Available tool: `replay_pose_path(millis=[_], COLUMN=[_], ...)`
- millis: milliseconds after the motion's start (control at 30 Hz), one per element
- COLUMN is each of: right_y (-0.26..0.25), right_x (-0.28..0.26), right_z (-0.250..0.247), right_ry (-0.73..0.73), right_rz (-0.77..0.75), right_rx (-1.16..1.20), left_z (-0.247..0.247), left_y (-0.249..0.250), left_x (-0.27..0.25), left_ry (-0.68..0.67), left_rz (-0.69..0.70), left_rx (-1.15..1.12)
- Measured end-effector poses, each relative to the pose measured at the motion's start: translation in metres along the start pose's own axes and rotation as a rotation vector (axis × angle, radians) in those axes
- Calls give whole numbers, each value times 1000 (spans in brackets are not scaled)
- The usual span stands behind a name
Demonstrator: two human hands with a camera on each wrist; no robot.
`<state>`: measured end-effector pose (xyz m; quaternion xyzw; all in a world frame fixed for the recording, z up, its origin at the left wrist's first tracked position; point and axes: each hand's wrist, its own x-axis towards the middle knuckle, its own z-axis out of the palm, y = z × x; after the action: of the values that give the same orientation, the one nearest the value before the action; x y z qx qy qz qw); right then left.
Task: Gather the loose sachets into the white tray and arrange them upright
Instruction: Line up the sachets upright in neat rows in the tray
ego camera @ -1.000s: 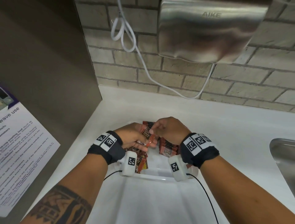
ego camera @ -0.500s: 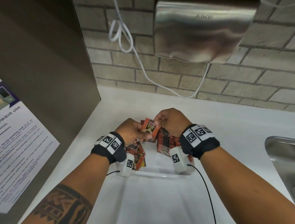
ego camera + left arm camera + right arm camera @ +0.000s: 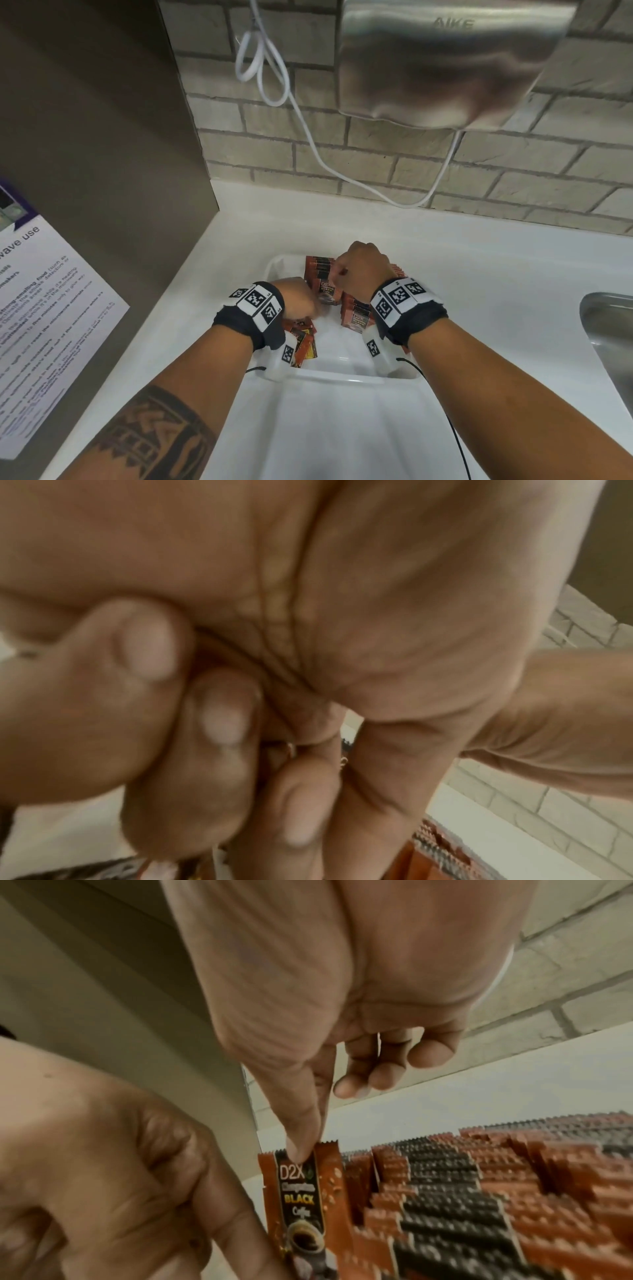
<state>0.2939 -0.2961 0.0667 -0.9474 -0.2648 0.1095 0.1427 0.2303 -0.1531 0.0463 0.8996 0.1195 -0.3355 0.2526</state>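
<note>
Our right hand (image 3: 342, 993) pinches a glossy flat sachet (image 3: 301, 1191) | left hand (image 3: 301, 301) — curled, grip unclear | serrated upright sachets (image 3: 479, 1191) crowd the white tray (image 3: 342, 373)

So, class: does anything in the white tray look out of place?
Yes. A few loose sachets lie flat and jumbled at the white tray's near-left corner under the left hand, unlike the upright rows beside the right hand.

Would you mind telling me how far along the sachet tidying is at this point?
Well along. Done: rows of upright sachets already stand in the white tray. In hand: the right hand pinches the top of one sachet at the front of the row, the left hand beside it. Left: a few loose sachets lying flat in the tray's near-left corner.
</note>
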Motion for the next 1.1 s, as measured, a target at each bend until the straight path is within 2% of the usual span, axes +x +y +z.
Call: replay_pose_path(millis=[200,400,567,700,867,1000,1100], right_y=[-2,1,4,6,7,8,6], right_x=[7,10,11,13,12,6,-8], right_z=[11,14,13,12,6,-2,-15], right_ry=[-46,-51,-47,-33,-6,58,82], right_rz=[29,11,-11,-16,-25,-35,-43], right_rx=[-36,-41,-9,20,67,135,259], left_z=[0,3,5,10,12,7,-4], left_y=[11,5,3,1,1,-2,-9], left_x=[6,22,24,27,27,19,11], left_ry=[-66,-60,-56,7,1,13,59], left_rz=[104,70,48,1,-9,-12,-11], left_rx=[111,108,31,-130,-211,-172,-25])
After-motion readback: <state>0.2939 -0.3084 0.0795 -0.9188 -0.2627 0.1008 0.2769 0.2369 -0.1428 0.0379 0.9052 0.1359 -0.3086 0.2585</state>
